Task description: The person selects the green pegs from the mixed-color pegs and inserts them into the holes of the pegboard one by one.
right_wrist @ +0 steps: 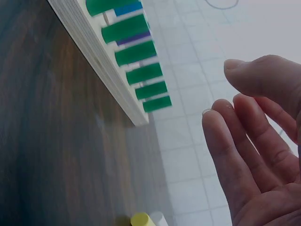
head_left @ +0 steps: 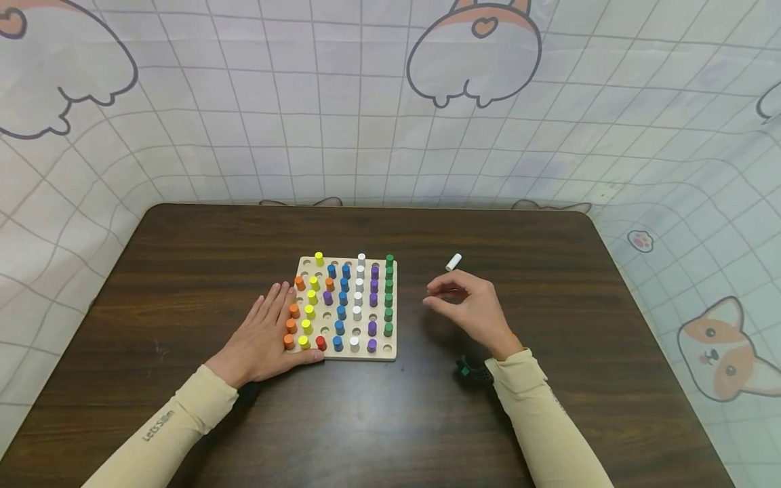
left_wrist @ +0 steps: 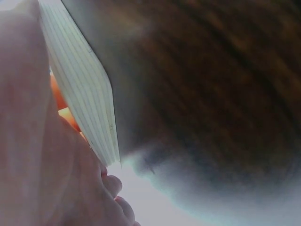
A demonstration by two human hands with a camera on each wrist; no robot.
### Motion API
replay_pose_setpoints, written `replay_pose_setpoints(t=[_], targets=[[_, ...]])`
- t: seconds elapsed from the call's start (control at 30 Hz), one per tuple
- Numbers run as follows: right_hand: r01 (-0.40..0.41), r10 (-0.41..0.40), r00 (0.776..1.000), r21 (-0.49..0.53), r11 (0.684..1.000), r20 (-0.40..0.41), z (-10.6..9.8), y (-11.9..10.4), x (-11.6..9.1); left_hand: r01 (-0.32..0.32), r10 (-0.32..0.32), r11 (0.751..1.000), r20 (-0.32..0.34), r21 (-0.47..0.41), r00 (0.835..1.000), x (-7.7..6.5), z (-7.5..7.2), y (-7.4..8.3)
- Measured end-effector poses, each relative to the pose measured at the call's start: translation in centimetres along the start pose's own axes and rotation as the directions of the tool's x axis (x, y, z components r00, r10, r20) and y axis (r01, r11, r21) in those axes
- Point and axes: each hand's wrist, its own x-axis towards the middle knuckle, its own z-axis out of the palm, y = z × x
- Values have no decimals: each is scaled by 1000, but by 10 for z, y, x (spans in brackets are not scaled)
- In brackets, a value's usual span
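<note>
A square wooden pegboard (head_left: 365, 355) holds columns of orange, yellow, blue, white, purple and green pegs, with one red peg (head_left: 321, 343) in the front row. Several of its holes are bare. My left hand (head_left: 262, 342) lies flat along the board's left side, its thumb stretched along the front edge. To the right of the board, my right hand (head_left: 466, 305) hovers with bent fingers, and a gap shows between thumb and fingertips with nothing in it. Just beyond that hand lies a loose white peg (head_left: 453, 262). In the right wrist view, a yellow peg (right_wrist: 141, 219) appears beside a white one.
The dark wooden table (head_left: 366, 427) extends around the board. Near the right wrist sits a black strap (head_left: 476, 371) with a small green spot. A white grid-patterned curtain (head_left: 366, 135) with cartoon animals hangs behind the table and along its sides.
</note>
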Motion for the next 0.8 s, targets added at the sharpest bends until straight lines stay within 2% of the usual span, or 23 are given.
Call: replay_pose_setpoints(t=[0.57,0.8], targets=[[-11,8,999,-67,998,-50,-28,10,5,2,-2,1000,9,2,1000,0,0,0],[-45,39,997,-83,996,-63,-33,17,5,3,-3,1000,8,8,1000,1,1,-1]])
